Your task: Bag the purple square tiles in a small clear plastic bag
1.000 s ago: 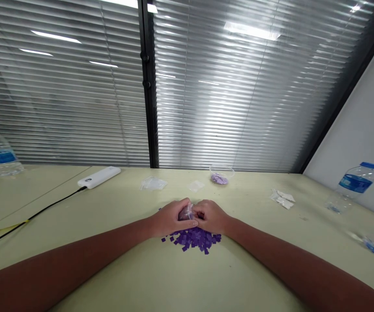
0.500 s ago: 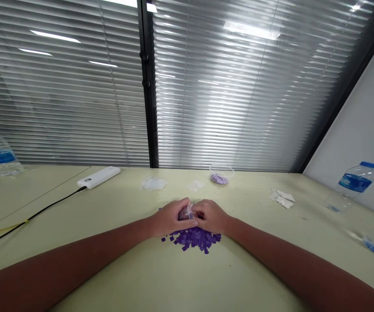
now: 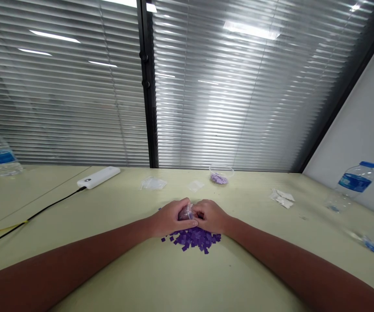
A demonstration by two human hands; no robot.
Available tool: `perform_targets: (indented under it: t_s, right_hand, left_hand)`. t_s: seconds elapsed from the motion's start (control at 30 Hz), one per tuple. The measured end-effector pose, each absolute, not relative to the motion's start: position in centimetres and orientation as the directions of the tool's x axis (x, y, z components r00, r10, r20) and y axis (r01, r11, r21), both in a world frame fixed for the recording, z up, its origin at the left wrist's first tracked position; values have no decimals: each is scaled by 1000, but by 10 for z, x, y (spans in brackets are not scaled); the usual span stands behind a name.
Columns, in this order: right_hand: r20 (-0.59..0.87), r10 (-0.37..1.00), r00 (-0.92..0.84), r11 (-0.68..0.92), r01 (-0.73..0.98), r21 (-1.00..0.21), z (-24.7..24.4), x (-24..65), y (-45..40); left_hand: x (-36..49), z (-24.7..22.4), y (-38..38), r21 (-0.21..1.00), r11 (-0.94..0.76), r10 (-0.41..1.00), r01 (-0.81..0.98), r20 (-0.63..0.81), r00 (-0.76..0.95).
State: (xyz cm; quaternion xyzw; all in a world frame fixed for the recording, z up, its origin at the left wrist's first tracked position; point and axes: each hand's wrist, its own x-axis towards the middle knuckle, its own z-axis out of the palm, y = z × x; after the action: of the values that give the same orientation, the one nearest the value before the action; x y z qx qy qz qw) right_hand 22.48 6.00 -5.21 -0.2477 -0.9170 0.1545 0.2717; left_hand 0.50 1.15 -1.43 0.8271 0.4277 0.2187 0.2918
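Both my hands meet over a small clear plastic bag (image 3: 186,212) with purplish contents. My left hand (image 3: 170,218) is closed around its left side, thumb along the near edge. My right hand (image 3: 211,216) pinches the bag's right side, fingers curled. The thumbs come together in front of the bag. Just below the hands, on the table, lies a loose pile of small dark purple square pieces (image 3: 196,239). Part of that pile is hidden under my hands, and what exactly fills the bag is hard to make out.
At the back of the table (image 3: 135,277) stands a clear round container (image 3: 222,170) with pale purple pieces. Flat clear bags (image 3: 153,183) lie left of it. A white power bank (image 3: 98,177) with a black cable is farther left. Crumpled white paper (image 3: 282,198) and water bottles (image 3: 352,184) are at right.
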Motion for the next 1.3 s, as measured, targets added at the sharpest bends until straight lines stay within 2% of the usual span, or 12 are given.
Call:
perform_targets:
  t_s: [1.3]
  right_hand:
    - [416, 544, -728, 829, 391, -400, -51, 224, 60]
  left_hand:
    - [5, -15, 13, 668, -459, 839, 586, 108, 534]
